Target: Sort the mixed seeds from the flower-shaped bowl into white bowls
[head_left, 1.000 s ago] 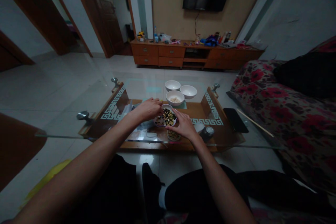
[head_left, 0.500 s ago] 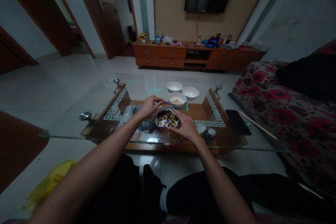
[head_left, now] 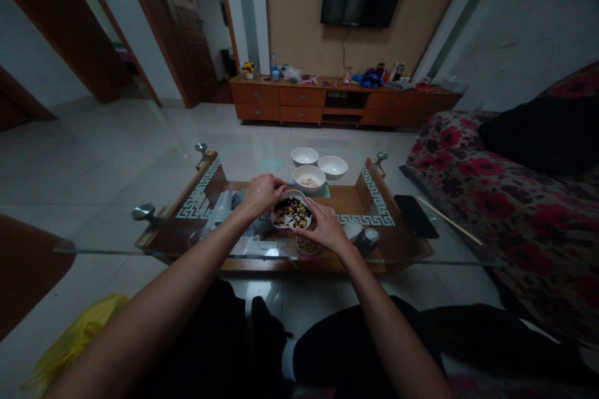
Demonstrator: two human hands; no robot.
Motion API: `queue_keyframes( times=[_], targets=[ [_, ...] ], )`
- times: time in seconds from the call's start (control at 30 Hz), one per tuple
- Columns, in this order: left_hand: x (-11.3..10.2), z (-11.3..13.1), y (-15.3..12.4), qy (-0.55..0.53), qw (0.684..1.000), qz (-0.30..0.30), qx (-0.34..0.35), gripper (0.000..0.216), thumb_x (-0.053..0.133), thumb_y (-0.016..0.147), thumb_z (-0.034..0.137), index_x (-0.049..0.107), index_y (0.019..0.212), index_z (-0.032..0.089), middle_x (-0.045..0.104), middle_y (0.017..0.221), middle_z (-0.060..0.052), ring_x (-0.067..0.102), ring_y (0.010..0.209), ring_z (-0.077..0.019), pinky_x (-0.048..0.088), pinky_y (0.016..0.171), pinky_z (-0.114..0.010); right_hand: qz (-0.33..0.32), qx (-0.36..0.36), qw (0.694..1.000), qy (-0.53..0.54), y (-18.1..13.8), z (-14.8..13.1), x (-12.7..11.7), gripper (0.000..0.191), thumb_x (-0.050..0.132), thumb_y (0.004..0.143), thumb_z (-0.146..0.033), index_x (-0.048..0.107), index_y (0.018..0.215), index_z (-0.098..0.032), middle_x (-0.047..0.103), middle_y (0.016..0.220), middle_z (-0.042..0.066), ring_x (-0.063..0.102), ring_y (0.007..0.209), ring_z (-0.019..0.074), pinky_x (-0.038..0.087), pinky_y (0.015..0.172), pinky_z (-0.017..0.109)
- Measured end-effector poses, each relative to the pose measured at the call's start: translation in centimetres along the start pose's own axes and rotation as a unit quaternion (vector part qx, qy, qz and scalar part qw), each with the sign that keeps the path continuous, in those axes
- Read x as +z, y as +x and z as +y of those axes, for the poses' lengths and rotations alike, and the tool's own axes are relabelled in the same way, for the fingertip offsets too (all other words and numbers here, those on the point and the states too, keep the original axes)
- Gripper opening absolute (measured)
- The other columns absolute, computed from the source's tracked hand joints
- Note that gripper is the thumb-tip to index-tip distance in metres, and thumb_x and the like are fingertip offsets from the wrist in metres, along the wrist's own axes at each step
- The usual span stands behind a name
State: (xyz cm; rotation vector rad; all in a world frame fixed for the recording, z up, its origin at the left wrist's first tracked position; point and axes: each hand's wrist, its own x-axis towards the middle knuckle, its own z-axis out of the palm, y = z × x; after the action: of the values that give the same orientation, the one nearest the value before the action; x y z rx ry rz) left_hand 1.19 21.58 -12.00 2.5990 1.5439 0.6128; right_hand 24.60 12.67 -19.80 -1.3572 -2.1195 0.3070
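A bowl (head_left: pixel 279 223) with a white inside and a purplish rim holds mixed black, yellow and green beans, on the glass table. My right hand (head_left: pixel 322 224) grips its right side, thumb at the near edge and fingers along the far edge. Over the bowl's far left edge, my left hand (head_left: pixel 264 192) is closed in a pinch on a thin purple utensil (head_left: pixel 291 185), whose end I cannot make out. Just beyond stands a white bowl (head_left: pixel 309 189) with pale pieces inside. Small greenish beans (head_left: pixel 307 245) show near the right wrist, partly covered.
Two more white bowls, one at the back left (head_left: pixel 304 156) and one at the right (head_left: pixel 332 167), stand farther off. A can (head_left: pixel 367 240), a black phone (head_left: pixel 415 216) and a wooden stick (head_left: pixel 449 221) are to the right. Glass edge (head_left: pixel 262 255) runs close before my knees.
The whole view has shifted slightly, moving the scene a little left. Both hands keep their places at the bowl, and the left hand still pinches the purple utensil.
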Motion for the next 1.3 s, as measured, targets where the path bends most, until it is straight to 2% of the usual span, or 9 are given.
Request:
queue_keyframes(
  times=[0.17,0.27,0.43,0.6,0.73,0.9,1.1,1.3],
  targets=[
    [-1.2,-0.7,-1.4,0.012,0.996,-0.066,0.058,0.033,0.06,0.096,0.041,0.087,0.103,0.023,0.081,0.094,-0.012,0.069,0.082,-0.0248,0.047,0.074,-0.035,0.008,-0.007,1.0,0.007,0.0,0.0,0.0,0.103,0.077,0.084,-0.075,0.037,0.168,-0.033,0.055,0.16,0.013,0.055,0.144,0.0383,0.045,0.117,0.06],
    [-1.2,-1.3,-2.2,-0.01,0.993,-0.103,0.059,0.033,0.061,0.093,0.042,0.088,0.103,0.025,0.082,0.089,-0.012,0.069,0.075,-0.0238,0.046,0.07,-0.035,0.008,-0.003,1.0,0.004,0.0,-0.1,0.1,0.103,0.077,0.084,-0.075,0.036,0.169,-0.034,0.055,0.16,0.013,0.055,0.143,0.0395,0.045,0.117,0.062],
    [-0.5,-1.5,-2.7,-0.092,0.984,-0.15,0.016,0.035,0.059,0.09,0.04,0.088,0.095,0.021,0.08,0.076,-0.01,0.068,0.066,-0.0208,0.042,0.059,-0.031,-0.002,0.001,1.0,-0.004,0.0,-0.1,0.0,0.103,0.077,0.084,-0.076,0.038,0.168,-0.031,0.056,0.159,0.014,0.057,0.142,0.0386,0.045,0.117,0.06],
    [-0.9,0.3,-2.7,-0.099,0.97,-0.207,-0.083,0.038,0.061,0.083,0.042,0.088,0.095,0.018,0.08,0.08,-0.011,0.069,0.074,-0.0241,0.044,0.064,-0.034,-0.001,0.001,1.0,-0.007,0.0,0.1,0.1,0.103,0.077,0.083,-0.076,0.041,0.166,-0.028,0.057,0.158,0.015,0.057,0.142,0.0379,0.045,0.116,0.058],
    [-1.8,1.8,-2.7,-0.078,0.965,-0.225,-0.107,0.04,0.063,0.08,0.043,0.089,0.1,0.019,0.079,0.083,-0.012,0.07,0.08,-0.0271,0.044,0.071,-0.036,-0.003,0.005,1.0,-0.017,0.0,0.3,0.3,0.103,0.077,0.083,-0.075,0.041,0.166,-0.027,0.058,0.157,0.016,0.059,0.139,0.0389,0.046,0.114,0.059],
    [-2.3,2.5,-2.7,-0.069,0.964,-0.231,-0.114,0.039,0.062,0.079,0.043,0.089,0.096,0.02,0.077,0.081,-0.012,0.07,0.083,-0.0292,0.045,0.075,-0.037,-0.003,-0.004,1.0,-0.014,0.0,0.6,0.4,0.1,0.076,0.085,-0.075,0.04,0.167,-0.029,0.057,0.158,0.015,0.059,0.139,0.0385,0.047,0.114,0.059],
    [-2.0,2.8,-2.4,-0.046,0.968,-0.227,-0.092,0.037,0.063,0.08,0.043,0.088,0.095,0.021,0.077,0.08,-0.012,0.07,0.083,-0.0287,0.045,0.076,-0.037,-0.003,-0.004,1.0,-0.009,-0.1,0.4,0.2,0.098,0.075,0.086,-0.074,0.041,0.166,-0.029,0.058,0.157,0.014,0.059,0.139,0.0379,0.046,0.114,0.058],
    [-1.3,2.8,-2.2,-0.044,0.973,-0.214,-0.071,0.032,0.063,0.08,0.041,0.087,0.085,0.021,0.073,0.07,-0.01,0.068,0.076,-0.0272,0.045,0.075,-0.038,-0.003,0.002,1.0,-0.009,-0.1,0.4,0.2,0.098,0.077,0.086,-0.071,0.041,0.166,-0.03,0.058,0.157,0.014,0.058,0.14,0.0377,0.046,0.114,0.058]
  ],
)
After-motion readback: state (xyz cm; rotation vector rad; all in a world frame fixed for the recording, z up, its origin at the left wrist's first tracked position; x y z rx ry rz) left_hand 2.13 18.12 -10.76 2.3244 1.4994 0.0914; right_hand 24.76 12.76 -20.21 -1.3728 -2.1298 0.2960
